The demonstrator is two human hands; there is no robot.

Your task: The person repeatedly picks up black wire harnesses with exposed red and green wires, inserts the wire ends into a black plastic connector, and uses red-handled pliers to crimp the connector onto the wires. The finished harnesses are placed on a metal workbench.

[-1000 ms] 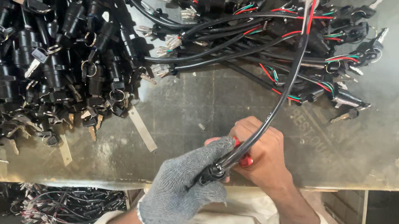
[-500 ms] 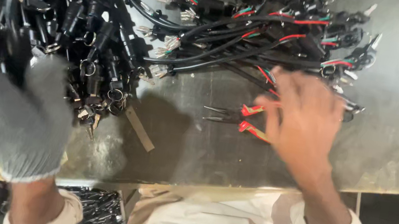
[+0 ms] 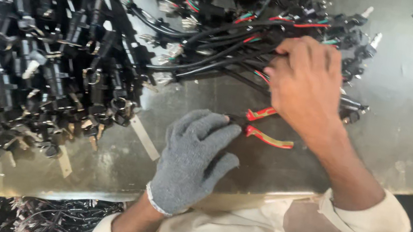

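Roughly, head view only:
Left hand: left hand in grey knitted glove [image 3: 194,161] lies palm down on the scuffed grey metal tabletop [image 3: 409,126]; fingers spread and loose, gripping nothing; fingertips touching or just over the jaw end of the pliers, cannot tell which
Pliers: small pliers with red and yellow handles [image 3: 265,128] lie flat on the table between the two hands; handles splayed apart, pointing right; head hidden under the glove
Right hand: bare right hand [image 3: 305,85] reaches forward; fingers curled down and closed on the bundle of black cables with red and green inner wires [image 3: 216,57]; thumb hidden
Cable bundle: runs from under the right hand leftward into the heap; white connector ends [image 3: 173,50] show beside it
Left heap: dense pile of black plug-ended leads with metal clips [image 3: 43,68] covers the table's left half, well apart from the right hand
Table edge: pale paper strips [image 3: 145,138] lie near the glove; more dark wire [image 3: 63,217] sits below the edge
Doing it well: judged, pinch a single lead rather than the knot; draw it slowly so neighbours do not drag; keep the gloved hand on the pliers so they stay put
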